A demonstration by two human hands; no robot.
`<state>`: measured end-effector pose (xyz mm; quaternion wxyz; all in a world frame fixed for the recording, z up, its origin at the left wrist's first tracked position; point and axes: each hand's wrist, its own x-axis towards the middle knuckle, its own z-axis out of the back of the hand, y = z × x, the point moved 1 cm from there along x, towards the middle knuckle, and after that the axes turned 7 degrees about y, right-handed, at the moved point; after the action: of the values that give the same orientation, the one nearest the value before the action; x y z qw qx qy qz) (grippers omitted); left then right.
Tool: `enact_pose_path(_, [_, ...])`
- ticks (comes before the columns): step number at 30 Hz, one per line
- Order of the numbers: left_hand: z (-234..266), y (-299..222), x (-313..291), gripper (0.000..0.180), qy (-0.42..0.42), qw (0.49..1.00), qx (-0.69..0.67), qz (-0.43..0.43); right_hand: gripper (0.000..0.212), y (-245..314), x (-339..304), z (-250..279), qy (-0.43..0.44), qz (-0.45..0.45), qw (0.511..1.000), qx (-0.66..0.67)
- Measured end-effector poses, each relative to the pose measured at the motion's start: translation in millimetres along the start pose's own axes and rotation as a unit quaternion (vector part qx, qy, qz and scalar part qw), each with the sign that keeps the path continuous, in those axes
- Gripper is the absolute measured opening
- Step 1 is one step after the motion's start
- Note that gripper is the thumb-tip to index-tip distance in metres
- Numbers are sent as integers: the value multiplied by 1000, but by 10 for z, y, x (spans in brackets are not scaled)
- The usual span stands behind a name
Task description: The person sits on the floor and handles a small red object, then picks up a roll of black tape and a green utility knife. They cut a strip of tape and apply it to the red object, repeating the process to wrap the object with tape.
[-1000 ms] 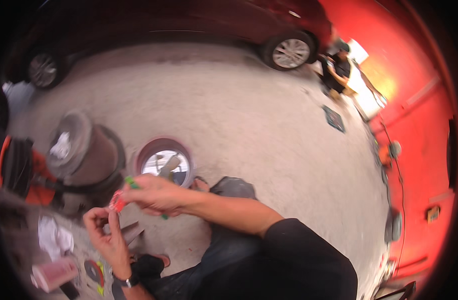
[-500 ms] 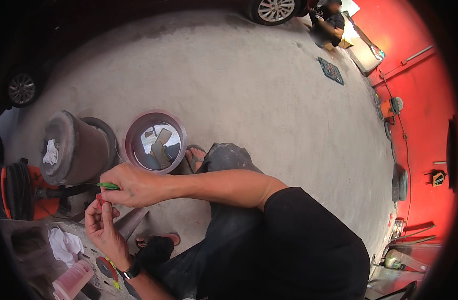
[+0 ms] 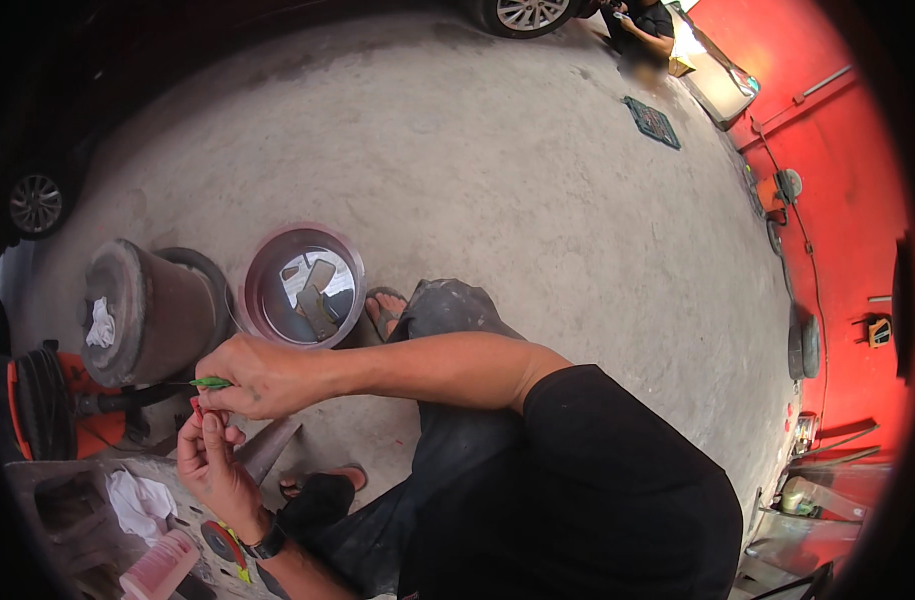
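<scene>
My right hand point(image 3: 267, 376) is closed on a slim green-handled tool point(image 3: 213, 382) with a thin tip that points left. Just below it, my left hand point(image 3: 215, 468), with a dark watch on the wrist, pinches a small red piece point(image 3: 196, 404). Fingertips of both hands meet around this piece, and most of it is hidden. Beyond my hands stands a round purplish basin point(image 3: 249, 318) of water with flat greyish pieces in it.
Left of the basin is a big dark tub point(image 3: 182, 310) with a white rag point(image 3: 100, 324), beside an orange-black machine point(image 3: 102, 428). Nearer lie a white cloth point(image 3: 137, 502), pink container point(image 3: 162, 566) and tape roll point(image 3: 219, 541). A person point(image 3: 642, 35) sits far right by a car wheel point(image 3: 529, 12).
The whole view has shifted slightly. Both hands keep nearly the same pose, still together at the red piece with the green tool in the right.
</scene>
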<state>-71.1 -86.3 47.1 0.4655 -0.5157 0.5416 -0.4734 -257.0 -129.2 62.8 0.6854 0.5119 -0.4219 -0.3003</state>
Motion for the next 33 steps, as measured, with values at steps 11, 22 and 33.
enact_pose_path(11, [64, 48, 31, 20, 8, 999, -35, -14, 28, 114, 15, -8, 9, -34, 994, 105])
enact_pose_path(22, [127, 83, 3, 23, 51, 998, -47, -1, 34, 67, -11, 1, -22, -24, 998, 52])
enact_pose_path(33, [31, -94, 74, 27, -43, 997, -1, -66, 29, 63, 58, 210, -90, -44, 993, -62])
